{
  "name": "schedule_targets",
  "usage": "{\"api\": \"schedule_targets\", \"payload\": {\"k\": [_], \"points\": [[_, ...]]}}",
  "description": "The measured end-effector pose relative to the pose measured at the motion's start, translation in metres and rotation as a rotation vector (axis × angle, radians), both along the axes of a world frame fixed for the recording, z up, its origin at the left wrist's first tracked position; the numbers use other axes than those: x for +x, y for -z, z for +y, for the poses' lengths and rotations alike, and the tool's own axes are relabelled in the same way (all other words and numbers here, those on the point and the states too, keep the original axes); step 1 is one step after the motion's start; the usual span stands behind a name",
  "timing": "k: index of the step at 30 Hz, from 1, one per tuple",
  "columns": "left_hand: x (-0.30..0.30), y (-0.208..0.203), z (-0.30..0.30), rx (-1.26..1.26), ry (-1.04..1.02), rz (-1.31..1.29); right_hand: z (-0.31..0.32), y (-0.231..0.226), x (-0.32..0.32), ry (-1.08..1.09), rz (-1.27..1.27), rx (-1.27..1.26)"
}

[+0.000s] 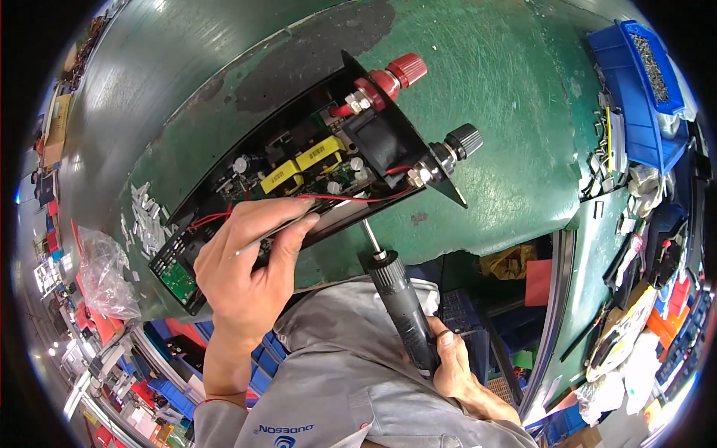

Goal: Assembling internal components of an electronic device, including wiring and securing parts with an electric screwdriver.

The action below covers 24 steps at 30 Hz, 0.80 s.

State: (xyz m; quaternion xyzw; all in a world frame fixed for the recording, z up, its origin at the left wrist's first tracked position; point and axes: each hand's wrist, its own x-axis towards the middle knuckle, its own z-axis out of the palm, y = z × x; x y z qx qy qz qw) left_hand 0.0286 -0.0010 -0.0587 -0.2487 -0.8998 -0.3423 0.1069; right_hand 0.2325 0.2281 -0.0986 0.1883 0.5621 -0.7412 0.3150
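An open black metal case lies slantwise on the bench. Inside it are a circuit board, yellow-wrapped transformers and red wires; a red terminal knob and a black terminal knob stick out of its end plate. My left hand is over the case's near side, thumb and fingers pinched on a thin grey metal strip, whose exact kind I cannot make out. My right hand grips a black electric screwdriver low down. Its bit points up at the case's near side wall; the tip's contact is unclear.
Small pale strips lie scattered left of the case, above a clear plastic bag. At the right, a blue bin holds many small screws. Loose metal pieces lie beside it. The green bench ends close before me.
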Motion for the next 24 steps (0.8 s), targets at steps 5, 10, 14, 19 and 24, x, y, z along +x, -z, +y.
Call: {"api": "schedule_targets", "payload": {"k": [5, 10, 14, 19, 24], "points": [[0.0, 0.001, 0.0, -0.004, 0.003, 0.002, -0.001, 0.004, -0.003, 0.001, 0.009, 0.018], [-0.003, 0.002, 0.003, 0.009, -0.005, -0.01, 0.0, 0.003, -0.014, 0.009, 0.039, 0.022], [-0.002, -0.01, 0.003, 0.002, -0.021, -0.044, 0.004, 0.004, -0.019, 0.05, -0.111, -0.113], [0.002, -0.001, 0.003, 0.057, -0.045, -0.138, 0.017, 0.019, -0.019, -0.009, -0.279, -0.28], [0.003, -0.007, -0.001, 0.088, -0.065, -0.119, 0.023, -0.003, -0.014, -0.083, -0.209, 0.021]]}}
